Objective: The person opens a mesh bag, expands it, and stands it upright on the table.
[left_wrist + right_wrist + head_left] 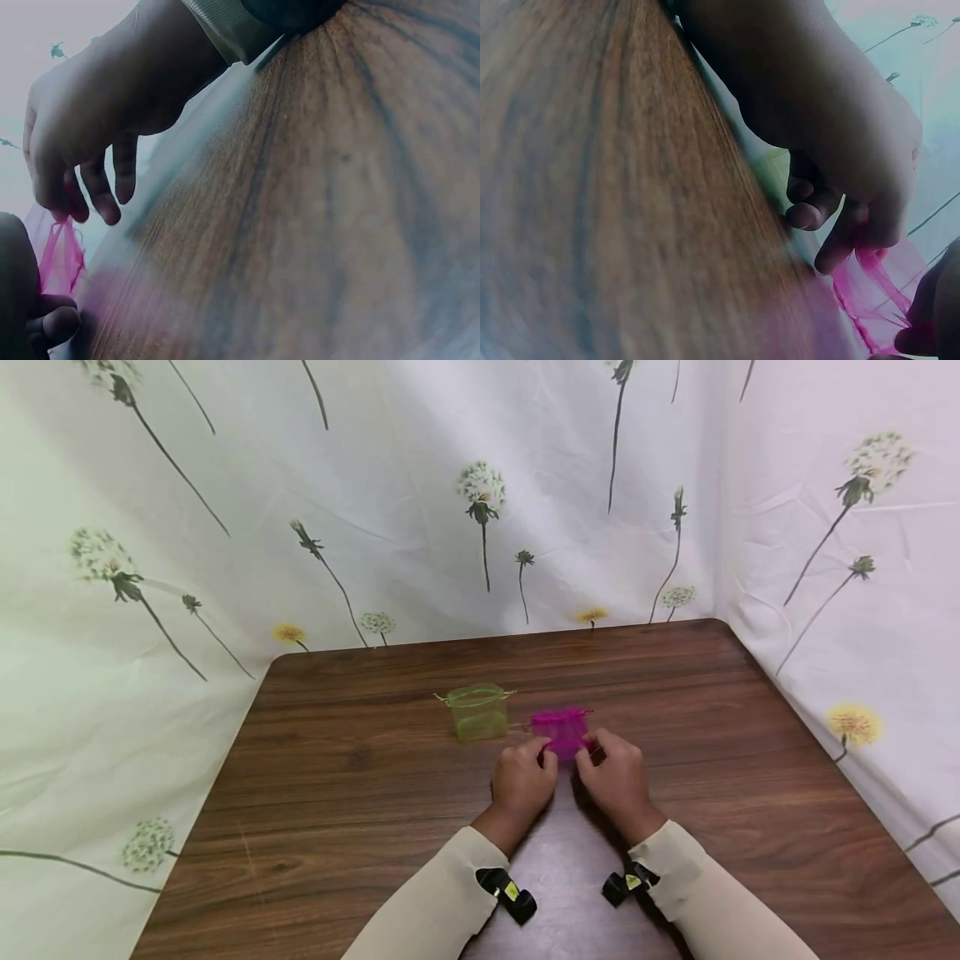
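A magenta sheer drawstring pouch (561,729) is held just above or on the table between the two hands. My left hand (523,781) pinches its near left part, and my right hand (617,774) pinches the near right part. In the left wrist view, the right hand (105,105) has thumb and fingertips on the pink mesh (64,262), with its other fingers hanging loosely. The right wrist view shows the left hand (840,127) gripping the pink mesh (881,289) from the far side. A green sheer drawstring pouch (480,714) stands left of the magenta one.
The brown wood-grain table (360,827) has rounded far corners. A white curtain (420,485) printed with dandelions hangs behind it and along both sides. Each forearm wears a beige sleeve (435,902) and a black wrist device (508,895).
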`<state>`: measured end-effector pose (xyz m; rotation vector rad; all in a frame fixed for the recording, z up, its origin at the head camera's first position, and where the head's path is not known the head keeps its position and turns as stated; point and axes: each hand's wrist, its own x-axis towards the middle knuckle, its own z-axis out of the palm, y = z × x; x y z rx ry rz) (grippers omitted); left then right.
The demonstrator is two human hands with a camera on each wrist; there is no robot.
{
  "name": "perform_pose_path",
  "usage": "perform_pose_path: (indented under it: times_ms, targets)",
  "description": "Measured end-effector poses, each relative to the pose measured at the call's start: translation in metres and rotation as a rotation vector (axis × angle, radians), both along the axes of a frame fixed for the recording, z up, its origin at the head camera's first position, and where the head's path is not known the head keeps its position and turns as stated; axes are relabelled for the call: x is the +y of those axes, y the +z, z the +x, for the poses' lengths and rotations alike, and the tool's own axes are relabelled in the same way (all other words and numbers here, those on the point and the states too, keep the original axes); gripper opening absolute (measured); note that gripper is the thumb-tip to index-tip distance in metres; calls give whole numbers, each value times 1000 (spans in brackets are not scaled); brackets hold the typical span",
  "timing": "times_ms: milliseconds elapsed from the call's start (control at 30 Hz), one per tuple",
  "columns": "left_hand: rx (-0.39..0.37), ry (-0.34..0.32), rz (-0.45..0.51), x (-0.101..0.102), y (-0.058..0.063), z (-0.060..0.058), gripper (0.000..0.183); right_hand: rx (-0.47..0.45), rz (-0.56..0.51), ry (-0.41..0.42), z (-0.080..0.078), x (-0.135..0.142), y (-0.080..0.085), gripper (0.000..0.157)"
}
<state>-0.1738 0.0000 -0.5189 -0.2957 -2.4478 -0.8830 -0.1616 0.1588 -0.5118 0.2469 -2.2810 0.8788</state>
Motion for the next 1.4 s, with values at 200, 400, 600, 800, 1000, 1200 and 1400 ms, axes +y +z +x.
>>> perform_pose_path:
  times_ms: [200, 400, 600, 800, 1000, 1200, 1400]
  targets:
    - [-3, 31, -2, 1, -1, 0, 25, 25, 9, -47, 1, -2, 0, 12]
    - [-9, 72, 10, 2, 0, 2, 21, -9, 37, -69, 4, -4, 1, 12]
    - [0, 79, 34, 3, -3, 0, 16, -11, 56, -62, 2, -3, -1, 16]
    - [-11, 84, 30, 1, -16, -8, 17, -12, 66, -50, 2, -2, 0, 10]
    - [-15, 75, -22, 1, -14, -6, 27, 3, 71, -65, 2, -2, -2, 10]
    - [-10, 52, 3, 2, -1, 0, 22, 29, 53, -90, 2, -3, -2, 15]
    - [7, 39, 56, 2, -3, -1, 18, 15, 63, -104, 3, -3, -1, 17]
